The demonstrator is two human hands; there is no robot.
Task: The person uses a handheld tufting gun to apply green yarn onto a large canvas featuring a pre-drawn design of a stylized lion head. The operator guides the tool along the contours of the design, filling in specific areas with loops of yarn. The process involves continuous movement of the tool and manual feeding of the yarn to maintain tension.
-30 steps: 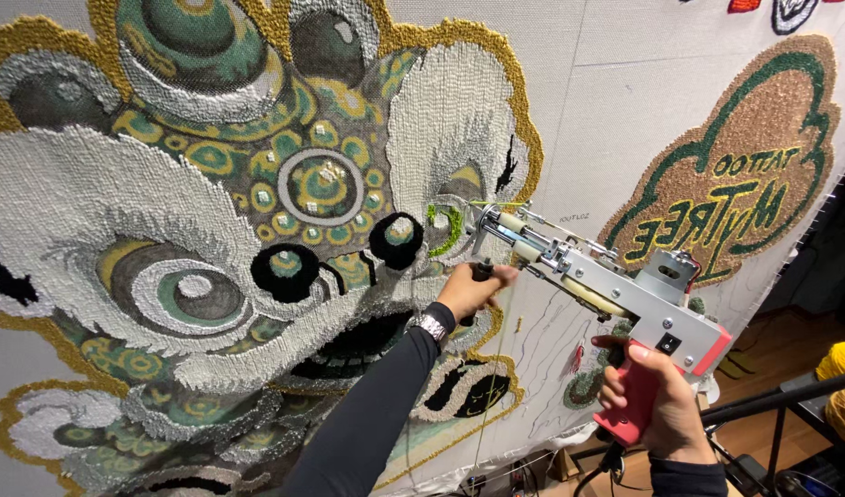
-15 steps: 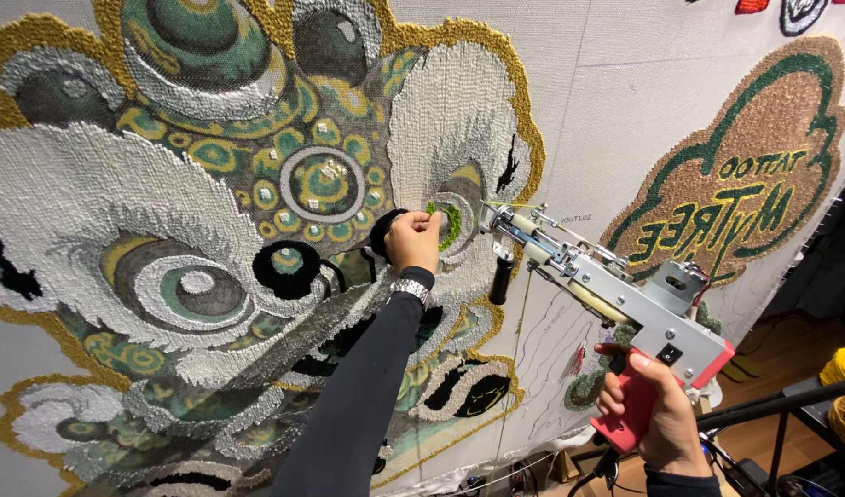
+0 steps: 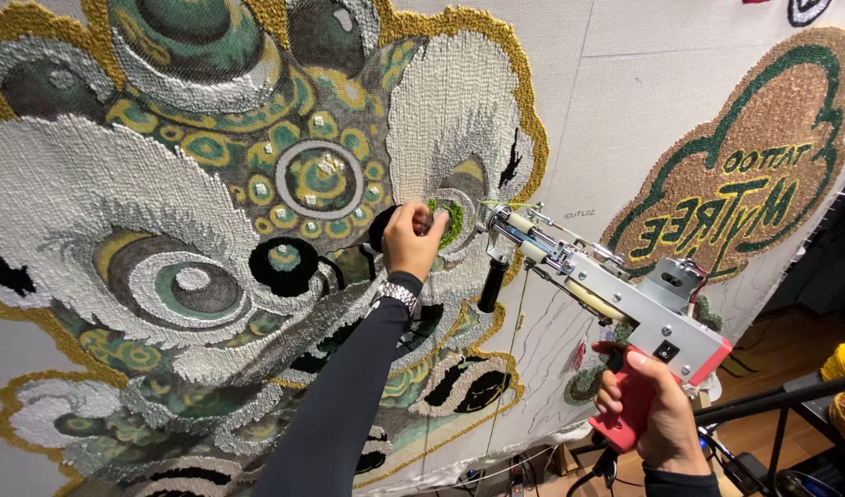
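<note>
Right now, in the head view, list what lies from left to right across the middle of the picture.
Grey-and-green tufted eye → black round nostril patch → left hand on the rug → tufting gun → right hand on its red grip → brown-and-green tufted emblem.

— Left arm? 
— Stretched up and forward in a dark sleeve, wrist banded, left hand (image 3: 413, 237) curled, fingertips pinched together.

— Right? 
— Right hand (image 3: 651, 419) low, fist wrapped tight, knuckles outward, index finger extended forward.
</note>
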